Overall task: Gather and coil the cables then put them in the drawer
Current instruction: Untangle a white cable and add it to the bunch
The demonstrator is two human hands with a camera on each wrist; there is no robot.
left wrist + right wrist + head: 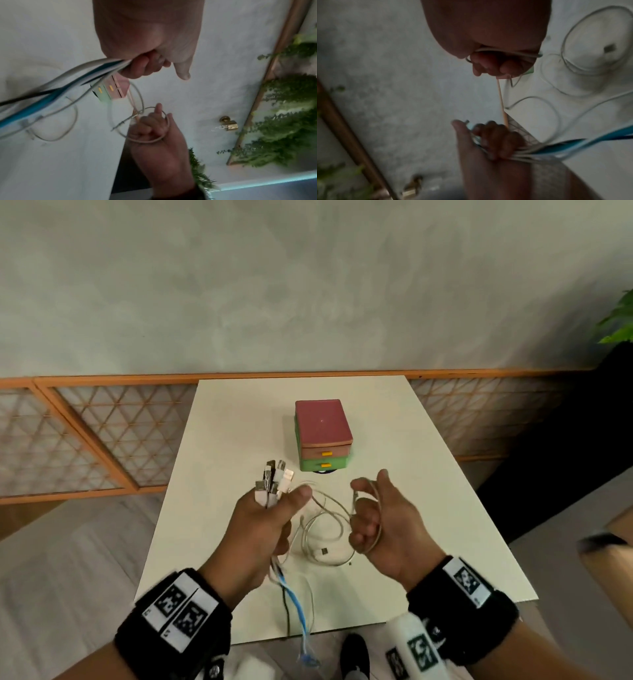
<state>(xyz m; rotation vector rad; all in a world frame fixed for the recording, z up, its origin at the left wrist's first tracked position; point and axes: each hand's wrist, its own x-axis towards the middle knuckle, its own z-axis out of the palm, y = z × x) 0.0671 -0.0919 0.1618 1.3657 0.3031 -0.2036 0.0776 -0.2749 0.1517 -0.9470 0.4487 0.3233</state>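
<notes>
My left hand [270,518] grips a bundle of cables [274,481], their white and metal plug ends sticking up above the fist. White, blue and black tails [298,607] hang down past the table's near edge. My right hand [373,518] holds a thin white cable [325,525] looped around its curled fingers; in the left wrist view that cable loop [164,129] rings the right hand. The rest of this cable lies in loose rings on the table between the hands, one plug [323,551] resting flat. A small drawer unit [323,436], pink over green with yellow handles, stands behind, drawers closed.
The white table [239,422] is narrow, with floor on both sides. An orange lattice rail [102,436] runs along the grey wall behind. A green plant [620,320] shows at the far right. A cardboard box corner [616,542] sits to the right.
</notes>
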